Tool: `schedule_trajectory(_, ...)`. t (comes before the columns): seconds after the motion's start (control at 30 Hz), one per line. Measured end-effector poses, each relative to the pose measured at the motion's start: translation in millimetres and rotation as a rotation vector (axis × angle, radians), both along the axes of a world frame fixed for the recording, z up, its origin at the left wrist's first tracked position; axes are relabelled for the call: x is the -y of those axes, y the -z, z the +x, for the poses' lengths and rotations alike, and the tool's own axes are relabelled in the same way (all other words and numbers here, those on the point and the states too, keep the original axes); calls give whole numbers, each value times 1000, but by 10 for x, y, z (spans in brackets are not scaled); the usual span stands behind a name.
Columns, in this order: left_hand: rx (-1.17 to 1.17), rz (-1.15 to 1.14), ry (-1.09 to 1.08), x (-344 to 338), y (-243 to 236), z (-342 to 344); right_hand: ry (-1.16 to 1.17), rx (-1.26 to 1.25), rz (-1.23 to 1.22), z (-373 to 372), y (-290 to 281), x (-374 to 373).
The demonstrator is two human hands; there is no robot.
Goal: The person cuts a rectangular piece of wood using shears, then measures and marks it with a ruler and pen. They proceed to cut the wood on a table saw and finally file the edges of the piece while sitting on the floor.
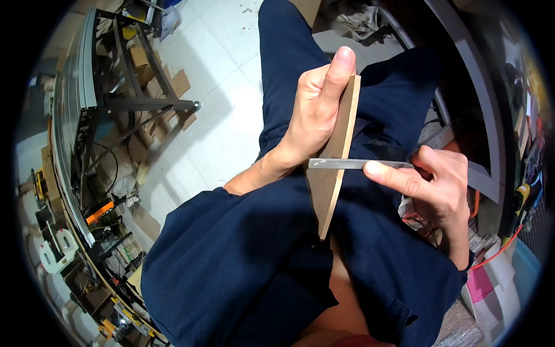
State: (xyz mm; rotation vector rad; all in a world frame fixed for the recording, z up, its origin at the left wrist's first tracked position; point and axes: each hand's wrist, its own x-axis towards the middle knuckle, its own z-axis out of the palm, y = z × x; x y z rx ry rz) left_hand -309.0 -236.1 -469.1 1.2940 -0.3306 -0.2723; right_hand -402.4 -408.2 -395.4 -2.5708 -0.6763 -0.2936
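Observation:
My left hand (317,107) is closed round a thin tan wooden board (327,194), its thumb along the upper end. The board stands on edge over my lap, its narrow edge turned up towards me and slightly bent in outline. In my right hand (442,188) is a flat grey metal file (341,164), with the index finger stretched along it. The file lies crosswise over the board's edge near the middle, and its tip reaches past the left side. Its other end is hidden in my right palm.
My legs in dark blue trousers (289,52) are beyond my hands. To the left, a metal-legged workbench (150,104) stands on white floor tiles (222,110), with cardboard beneath it. Tools clutter the far left. A dark cabinet-like frame (474,75) and an orange cable (500,248) are on the right.

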Motion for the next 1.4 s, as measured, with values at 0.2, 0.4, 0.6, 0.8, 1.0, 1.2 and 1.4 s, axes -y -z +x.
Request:
schedule_trajectory(0.2, 14, -25, 34, 13, -42, 13, -70, -33, -75, -16, -160, 51)
schedule_trajectory(0.4, 8, -16, 43, 6, -46, -7, 45, -21, -61, -16, -88, 64)
schedule_trajectory(0.6, 0, 19, 50, -1, -78, 28, 82, -80, -17, -8, -178, -46)
schedule_trajectory(0.8, 14, 0, 39, 11, -71, 3, 143, -77, -7, -10, -173, -81)
schedule_trajectory(1.0, -68, -41, 72, 12, -71, 18, 59, -50, 52, 77, -39, 107)
schedule_trajectory(1.2, -13, 2, 34, -10, -61, 16, 15, -46, 163, 45, -30, 138)
schedule_trajectory(1.4, 6, -10, 14, 1, -46, 17, -27, -176, 213, -7, -72, 144)
